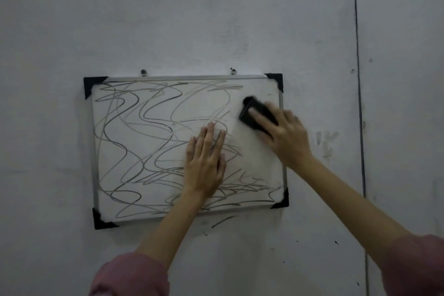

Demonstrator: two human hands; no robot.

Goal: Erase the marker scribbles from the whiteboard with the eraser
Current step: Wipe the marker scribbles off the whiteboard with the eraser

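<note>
A small whiteboard point(113, 199) with a silver frame and black corner caps hangs on the wall, slightly tilted. Dark marker scribbles point(134, 132) cover most of its surface. A patch at the upper right, around and below the eraser, looks wiped clean. My right hand point(286, 137) presses a black eraser point(252, 110) against the board's upper right area; the hand is blurred. My left hand point(206, 161) lies flat on the board's lower middle, fingers together and pointing up, holding nothing.
The board hangs from two screws point(143, 72) in a grey wall point(216, 19). A vertical seam point(359, 103) runs down the wall to the right. Stray marker marks point(223, 220) sit on the wall below the board.
</note>
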